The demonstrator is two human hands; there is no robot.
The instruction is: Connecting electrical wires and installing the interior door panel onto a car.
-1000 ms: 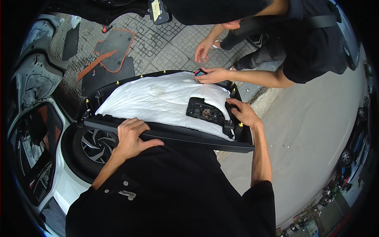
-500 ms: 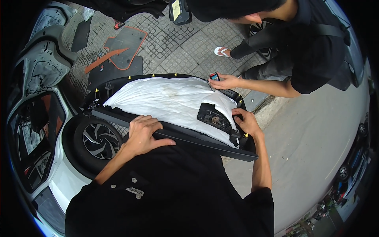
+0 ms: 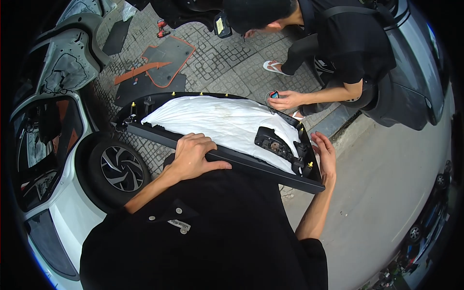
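Note:
A long black car trim panel, inner side up, lies across in front of my torso. White padding covers most of it, and yellow clips line its rim. My left hand is closed over the near edge, fingers on top and thumb stretched along it. At the panel's right end, my right hand has its fingers stretched and apart, with the palm against the side edge. A black plastic fitting shows through the padding's cutout. Beyond the panel, a co-worker's hand holds a small dark device with a thin wire.
A white car with a wheel stands at left. Orange-edged mats, an orange strip and a red-and-black power tool lie on the paving. The co-worker bends over at far right, beside a grey vehicle.
My right hand has come off the panel's inner side to its outer right edge, fingers opening. My left hand keeps its grip. The co-worker's other hand has come into view near the ground.

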